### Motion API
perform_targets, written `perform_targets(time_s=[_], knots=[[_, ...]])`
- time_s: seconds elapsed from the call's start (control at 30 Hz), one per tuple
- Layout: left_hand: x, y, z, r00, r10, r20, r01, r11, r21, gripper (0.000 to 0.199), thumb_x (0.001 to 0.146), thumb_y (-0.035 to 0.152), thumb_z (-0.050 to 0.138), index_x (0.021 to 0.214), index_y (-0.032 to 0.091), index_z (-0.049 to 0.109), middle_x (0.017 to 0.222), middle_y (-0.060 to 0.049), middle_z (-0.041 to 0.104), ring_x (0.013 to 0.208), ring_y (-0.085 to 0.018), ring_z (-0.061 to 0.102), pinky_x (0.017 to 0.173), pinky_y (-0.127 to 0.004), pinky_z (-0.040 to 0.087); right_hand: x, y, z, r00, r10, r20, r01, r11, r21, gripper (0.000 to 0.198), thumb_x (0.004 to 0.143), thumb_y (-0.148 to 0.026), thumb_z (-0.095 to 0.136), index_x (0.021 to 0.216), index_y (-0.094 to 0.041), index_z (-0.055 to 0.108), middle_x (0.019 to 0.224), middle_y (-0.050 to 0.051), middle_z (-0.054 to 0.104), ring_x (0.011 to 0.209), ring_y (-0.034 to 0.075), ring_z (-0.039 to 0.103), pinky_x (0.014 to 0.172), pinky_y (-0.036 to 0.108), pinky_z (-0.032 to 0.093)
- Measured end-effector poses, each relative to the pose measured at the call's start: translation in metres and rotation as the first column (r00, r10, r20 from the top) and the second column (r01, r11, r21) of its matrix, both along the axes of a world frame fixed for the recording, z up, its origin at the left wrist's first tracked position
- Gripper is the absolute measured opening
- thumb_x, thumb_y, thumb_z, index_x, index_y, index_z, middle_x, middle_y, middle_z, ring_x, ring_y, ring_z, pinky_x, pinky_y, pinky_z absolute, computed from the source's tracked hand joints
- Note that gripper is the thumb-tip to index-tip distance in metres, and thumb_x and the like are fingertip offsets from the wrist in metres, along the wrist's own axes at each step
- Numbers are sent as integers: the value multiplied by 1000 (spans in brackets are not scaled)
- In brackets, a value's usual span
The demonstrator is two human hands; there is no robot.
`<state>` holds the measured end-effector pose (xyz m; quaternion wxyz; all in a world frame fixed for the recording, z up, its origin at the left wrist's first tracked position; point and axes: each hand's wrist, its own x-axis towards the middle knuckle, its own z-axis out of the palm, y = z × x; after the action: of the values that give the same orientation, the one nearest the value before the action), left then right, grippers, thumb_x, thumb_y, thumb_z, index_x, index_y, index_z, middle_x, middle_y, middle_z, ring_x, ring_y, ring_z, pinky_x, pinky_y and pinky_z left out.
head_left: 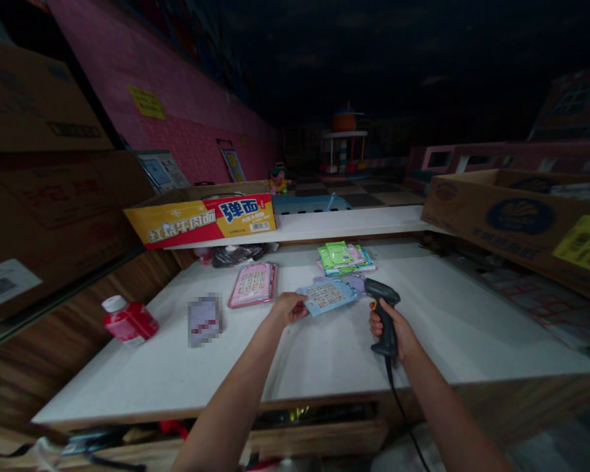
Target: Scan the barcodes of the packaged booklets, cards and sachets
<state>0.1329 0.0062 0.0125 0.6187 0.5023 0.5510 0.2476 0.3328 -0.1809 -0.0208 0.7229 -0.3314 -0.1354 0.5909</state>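
Observation:
My left hand (291, 307) pinches the left edge of a light blue printed card (328, 296), whose face carries rows of tiny pictures. Wrapped around the handle of a black barcode scanner (384, 321) is my right hand (396, 330), with the scanner's head just right of the card and its cable hanging over the table's front edge. A purple piece (356, 283) shows partly behind the card. To the left lies a stack of pink cards (253, 284). Farther back sits a pile of green and pink packets (343, 257).
On the white table (177, 380), a red-labelled bottle (129, 321) lies tilted at the left, near a blurred-out item (204, 320). A yellow-red carton (201, 219) and a brown carton (516, 206) stand on the raised shelf (349, 223). Stacked boxes (54, 223) border the left.

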Motion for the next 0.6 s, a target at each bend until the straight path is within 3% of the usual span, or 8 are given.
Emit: perform_targets(time_s=[0.1,0.23,0.37,0.47,0.6], knots=[[-19,-17,-1,981,5,195,-5,1000,-3,20,69,16,75,77,15,57,66,-2,67,53,-9,62,57,-22,56,-1,-1,2,1000,-9,11,9,1000,0,37,66,-41,81,81,-18,57,54,-6,49,43,6,42,38,15,37],[-32,-40,-14,852,8,524,-79,990,114,37,59,24,83,86,14,60,84,-6,72,67,-14,68,65,-28,60,-3,-5,4,1000,-6,26,6,1000,21,36,67,-39,81,83,-19,57,55,-6,49,44,6,41,39,14,38],[-31,-49,-29,807,14,590,-205,944,257,50,51,30,86,91,14,60,88,-6,72,77,-19,70,73,-36,61,-5,-8,7,998,-13,68,12,1000,7,36,68,-40,80,82,-19,55,54,-6,48,43,6,41,38,14,37],[-28,-47,-35,809,33,587,-273,905,325,49,54,33,84,92,13,61,90,-6,72,79,-21,70,73,-38,60,-11,-7,12,992,-23,120,28,999,-40,35,68,-41,79,81,-19,55,53,-6,50,42,6,43,38,14,37],[-29,-43,-40,818,61,572,-317,877,361,45,59,34,80,94,13,60,94,-8,72,83,-23,70,73,-38,61,-36,-7,21,950,-19,313,70,986,-154,36,67,-44,79,80,-18,57,50,-4,53,39,7,45,35,16,37]])
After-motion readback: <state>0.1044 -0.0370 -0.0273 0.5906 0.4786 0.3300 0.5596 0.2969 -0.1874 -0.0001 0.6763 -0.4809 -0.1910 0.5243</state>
